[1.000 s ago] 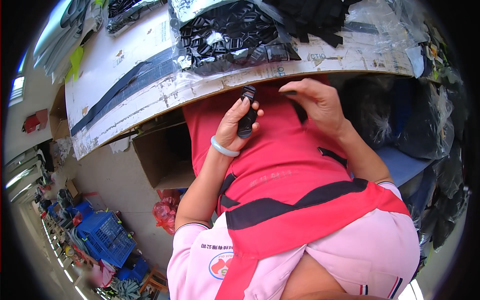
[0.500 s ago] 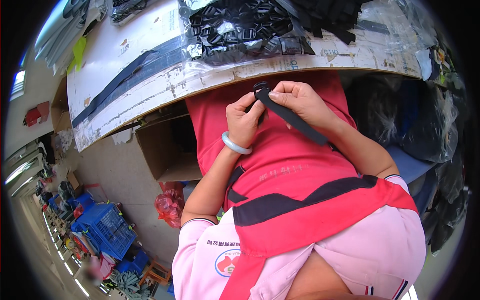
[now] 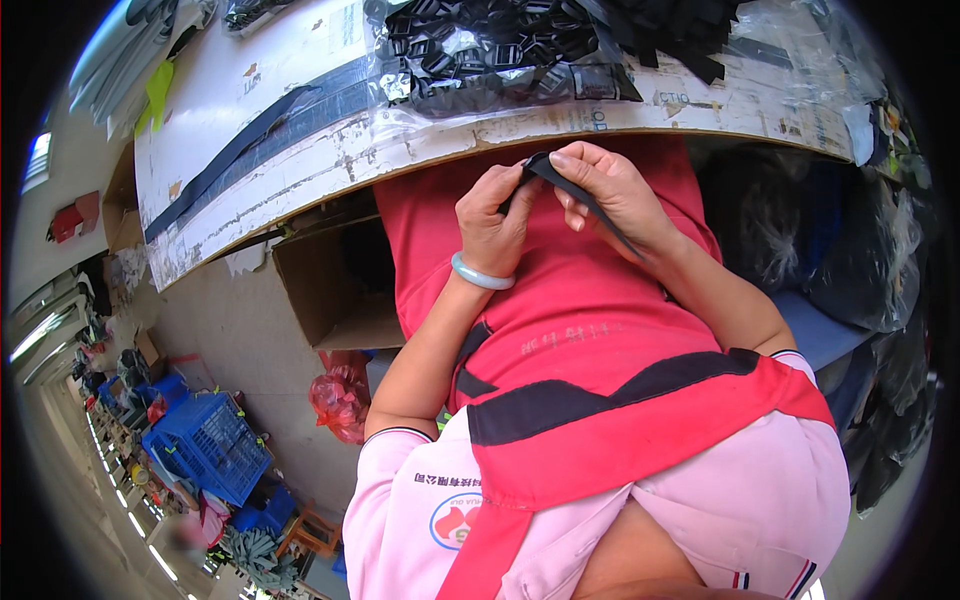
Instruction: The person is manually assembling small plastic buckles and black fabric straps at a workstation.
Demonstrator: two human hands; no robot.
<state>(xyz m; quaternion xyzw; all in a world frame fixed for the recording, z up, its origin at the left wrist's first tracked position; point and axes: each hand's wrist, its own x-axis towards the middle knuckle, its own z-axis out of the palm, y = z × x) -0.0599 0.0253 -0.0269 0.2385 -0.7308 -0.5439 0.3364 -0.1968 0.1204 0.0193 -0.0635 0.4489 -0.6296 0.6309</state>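
Just in front of the table's edge, a black webbing strap (image 3: 547, 170) is stretched between my two hands. My left hand (image 3: 490, 220), with a pale bangle at its wrist, pinches one end of it. A black buckle was visible at that end earlier; now fingers and strap hide it. My right hand (image 3: 620, 195) grips the strap between thumb and fingers, and the loose end trails down along the palm. Beyond my hands, a clear bag of black plastic buckles (image 3: 480, 50) lies on the table (image 3: 330, 175).
More black straps (image 3: 680, 35) are heaped at the table's far right. One long dark strap (image 3: 220, 165) lies along its left side. An open cardboard box (image 3: 330, 300) sits under the table, near a red plastic bag (image 3: 340, 400). A blue crate (image 3: 215, 455) stands farther left.
My right hand has moved slightly up, and its fingers have curled more around the strap. The strap has bent over at the top, and the buckle has gone out of sight.
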